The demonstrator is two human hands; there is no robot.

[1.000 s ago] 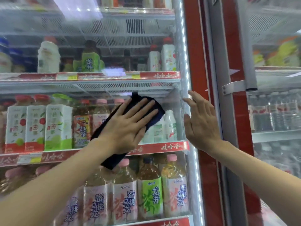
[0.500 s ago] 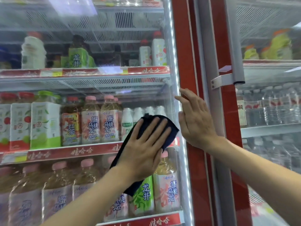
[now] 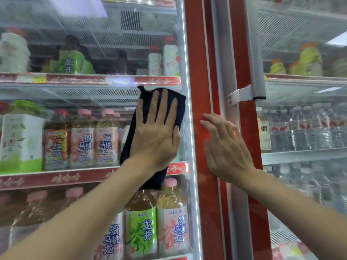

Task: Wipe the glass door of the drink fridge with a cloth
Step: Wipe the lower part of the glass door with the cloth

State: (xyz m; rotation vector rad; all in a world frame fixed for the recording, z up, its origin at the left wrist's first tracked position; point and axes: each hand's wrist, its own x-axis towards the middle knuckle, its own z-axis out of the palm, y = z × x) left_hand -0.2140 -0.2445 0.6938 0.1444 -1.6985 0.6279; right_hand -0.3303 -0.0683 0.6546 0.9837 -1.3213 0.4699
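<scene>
The left hand (image 3: 155, 134) lies flat on the dark blue cloth (image 3: 180, 109) and presses it against the glass door (image 3: 93, 102) of the drink fridge. Its fingers (image 3: 163, 104) are straight and a little spread, near the right edge of the door and in front of a shelf of tea bottles (image 3: 82, 139). The right hand (image 3: 225, 147) rests flat on the red frame (image 3: 195, 53) just beside it, with its fingers also straight and holding nothing, below the grey handle (image 3: 252, 53) of the next door.

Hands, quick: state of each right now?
Left hand: open, flat fingers pressing the cloth on the glass door.
Right hand: open, flat on the red frame, holding nothing.
</scene>
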